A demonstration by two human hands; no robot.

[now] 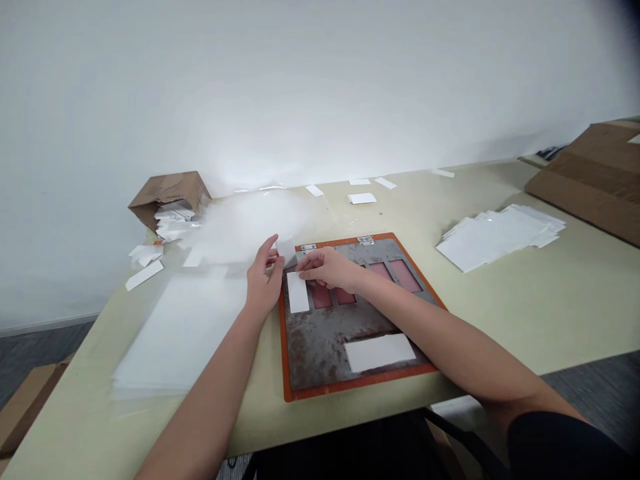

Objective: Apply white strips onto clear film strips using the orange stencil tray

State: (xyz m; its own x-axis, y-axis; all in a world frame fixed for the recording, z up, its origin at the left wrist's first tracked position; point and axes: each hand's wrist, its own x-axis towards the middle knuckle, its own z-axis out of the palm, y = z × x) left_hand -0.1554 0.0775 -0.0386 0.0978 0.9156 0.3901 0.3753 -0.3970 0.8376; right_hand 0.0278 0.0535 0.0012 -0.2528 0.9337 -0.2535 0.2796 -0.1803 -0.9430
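A hinged board (320, 340) with an orange rim and a dark, smudged metal plate lies on the table, its cut-out windows showing pink. My left hand (267, 277) is closed on white cards (287, 252) just past the board's left edge. Over the leftmost window lies a white card (299, 293), and the fingers of my right hand (330, 269) pinch its upper right edge. My right hand and forearm hide parts of the other windows. A white label-like strip (381, 352) sits at the plate's front edge.
Stacked translucent sheets (170, 333) lie left of the board. A brown carton (175, 190) spills white cards at the back left. White sheets (500, 233) are piled on the right near a large cardboard box (595, 180). Loose cards (362, 199) lie along the wall.
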